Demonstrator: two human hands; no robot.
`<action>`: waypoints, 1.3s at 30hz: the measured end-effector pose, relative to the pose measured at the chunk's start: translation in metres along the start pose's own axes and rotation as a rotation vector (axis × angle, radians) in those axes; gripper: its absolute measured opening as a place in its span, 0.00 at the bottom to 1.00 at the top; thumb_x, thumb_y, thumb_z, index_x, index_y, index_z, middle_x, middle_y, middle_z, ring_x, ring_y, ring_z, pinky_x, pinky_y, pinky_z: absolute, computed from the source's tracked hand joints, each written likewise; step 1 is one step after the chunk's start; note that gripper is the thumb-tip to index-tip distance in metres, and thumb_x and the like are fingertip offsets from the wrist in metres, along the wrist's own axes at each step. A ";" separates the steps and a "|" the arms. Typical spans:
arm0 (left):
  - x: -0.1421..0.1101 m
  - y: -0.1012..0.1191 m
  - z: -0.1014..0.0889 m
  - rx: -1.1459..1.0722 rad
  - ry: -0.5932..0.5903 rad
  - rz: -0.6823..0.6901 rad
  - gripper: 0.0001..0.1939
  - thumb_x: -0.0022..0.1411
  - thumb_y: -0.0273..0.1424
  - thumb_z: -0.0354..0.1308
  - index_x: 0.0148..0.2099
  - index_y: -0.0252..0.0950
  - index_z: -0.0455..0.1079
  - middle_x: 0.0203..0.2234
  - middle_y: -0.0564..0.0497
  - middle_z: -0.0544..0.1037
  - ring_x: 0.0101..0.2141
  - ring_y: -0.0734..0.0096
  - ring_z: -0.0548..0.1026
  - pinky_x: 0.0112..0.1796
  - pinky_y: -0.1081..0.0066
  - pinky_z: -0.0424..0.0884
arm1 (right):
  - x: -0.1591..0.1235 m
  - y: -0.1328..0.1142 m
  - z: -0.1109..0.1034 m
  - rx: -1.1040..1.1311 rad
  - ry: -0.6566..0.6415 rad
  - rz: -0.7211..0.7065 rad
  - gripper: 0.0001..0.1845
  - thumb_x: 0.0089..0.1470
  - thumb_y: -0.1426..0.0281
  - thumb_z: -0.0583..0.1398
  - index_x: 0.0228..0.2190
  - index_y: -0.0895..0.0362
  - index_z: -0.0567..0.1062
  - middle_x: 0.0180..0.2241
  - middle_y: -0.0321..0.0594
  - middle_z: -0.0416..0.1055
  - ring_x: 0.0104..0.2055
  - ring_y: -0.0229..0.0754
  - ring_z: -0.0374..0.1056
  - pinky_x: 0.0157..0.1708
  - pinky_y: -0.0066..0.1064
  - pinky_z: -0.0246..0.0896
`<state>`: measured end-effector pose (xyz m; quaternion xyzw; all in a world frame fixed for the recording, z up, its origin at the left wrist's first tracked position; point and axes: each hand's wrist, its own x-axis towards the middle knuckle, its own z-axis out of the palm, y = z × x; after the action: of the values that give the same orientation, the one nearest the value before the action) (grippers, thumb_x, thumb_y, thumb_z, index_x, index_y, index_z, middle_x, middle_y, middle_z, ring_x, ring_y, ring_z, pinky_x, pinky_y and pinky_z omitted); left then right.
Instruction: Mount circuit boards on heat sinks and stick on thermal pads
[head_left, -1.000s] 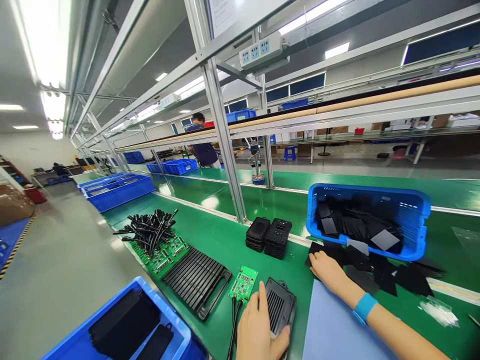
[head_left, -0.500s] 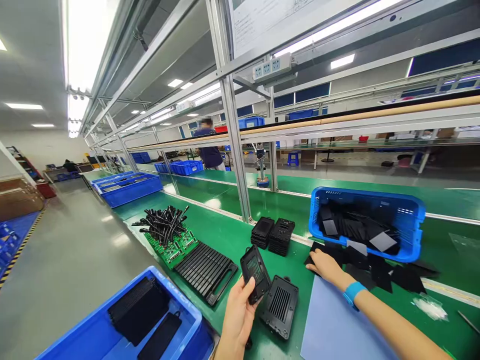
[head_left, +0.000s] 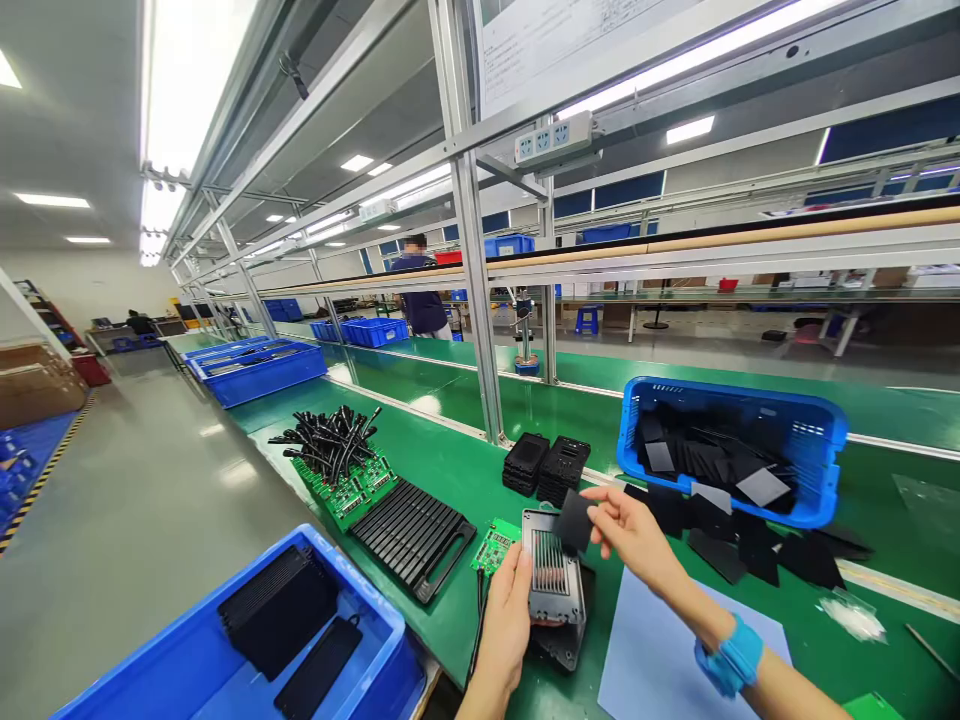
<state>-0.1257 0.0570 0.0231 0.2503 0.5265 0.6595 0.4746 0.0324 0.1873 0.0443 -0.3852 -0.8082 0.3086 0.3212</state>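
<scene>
My left hand (head_left: 508, 618) grips a slotted plastic housing (head_left: 556, 603) by its left edge, its face tilted up and shining grey in the light. A thin black square sheet (head_left: 574, 522) is pinched in my right hand (head_left: 631, 540), over the housing's upper right corner. Whether sheet and housing touch, I cannot tell. Under the held housing, a second black housing (head_left: 568, 650) is partly hidden. Just left of the housing lies a small green circuit board (head_left: 493, 546) with a black cable (head_left: 478, 600) running down behind my left hand.
More black sheets (head_left: 724, 553) lie before a blue basket (head_left: 817, 500) of them. A light blue mat (head_left: 645, 650) is at front right. Stacked black cases (head_left: 525, 464), a ribbed black tray (head_left: 409, 535), a cable heap (head_left: 330, 440) and a blue bin (head_left: 375, 610) stand leftward.
My right hand has moved left from the loose sheets, bringing one black sheet to the housing. My left hand has shifted right and turned the housing's face upward. The small circuit board has come into view.
</scene>
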 end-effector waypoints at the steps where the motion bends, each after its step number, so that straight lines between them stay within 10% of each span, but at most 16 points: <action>1: 0.000 -0.001 0.002 0.001 -0.009 0.025 0.33 0.53 0.53 0.61 0.54 0.36 0.70 0.45 0.43 0.79 0.47 0.55 0.76 0.42 0.65 0.75 | -0.008 -0.008 0.005 0.055 -0.015 -0.014 0.22 0.63 0.60 0.45 0.48 0.61 0.67 0.20 0.32 0.68 0.19 0.38 0.66 0.20 0.28 0.62; 11: -0.012 0.002 0.015 0.020 -0.199 0.102 0.33 0.53 0.47 0.64 0.55 0.32 0.64 0.38 0.41 0.81 0.38 0.56 0.79 0.37 0.64 0.75 | -0.034 -0.033 0.010 0.120 0.085 -0.183 0.12 0.55 0.64 0.56 0.36 0.53 0.78 0.38 0.42 0.68 0.33 0.43 0.65 0.32 0.35 0.61; 16: -0.008 0.011 0.010 0.090 -0.238 0.142 0.27 0.55 0.43 0.63 0.52 0.33 0.67 0.37 0.42 0.81 0.38 0.55 0.79 0.40 0.61 0.75 | -0.033 -0.031 0.014 0.395 0.040 -0.001 0.22 0.47 0.62 0.63 0.45 0.54 0.70 0.36 0.41 0.69 0.30 0.43 0.65 0.24 0.30 0.60; 24: -0.012 0.014 0.007 1.030 -0.140 0.545 0.46 0.49 0.33 0.65 0.67 0.29 0.51 0.57 0.34 0.64 0.56 0.48 0.65 0.54 0.54 0.65 | -0.017 -0.021 0.021 0.552 -0.022 0.165 0.22 0.45 0.50 0.64 0.32 0.56 0.70 0.19 0.31 0.66 0.19 0.38 0.62 0.18 0.28 0.57; 35: 0.186 0.056 0.023 1.233 0.055 0.687 0.27 0.60 0.34 0.61 0.60 0.35 0.60 0.53 0.41 0.71 0.50 0.54 0.72 0.49 0.52 0.70 | 0.004 0.042 -0.042 0.366 0.177 0.205 0.30 0.47 0.47 0.59 0.43 0.56 0.72 0.35 0.48 0.78 0.34 0.50 0.74 0.32 0.39 0.69; 39: 0.210 0.049 0.035 1.337 0.019 0.652 0.21 0.64 0.36 0.58 0.57 0.36 0.64 0.52 0.44 0.72 0.48 0.57 0.73 0.47 0.52 0.72 | 0.013 0.086 -0.053 0.191 0.221 0.231 0.24 0.51 0.51 0.54 0.40 0.56 0.73 0.35 0.49 0.78 0.35 0.50 0.75 0.34 0.40 0.69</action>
<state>-0.2032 0.2598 0.0444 0.6234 0.7187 0.3080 -0.0031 0.1031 0.2553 0.0155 -0.4750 -0.6853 0.3744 0.4056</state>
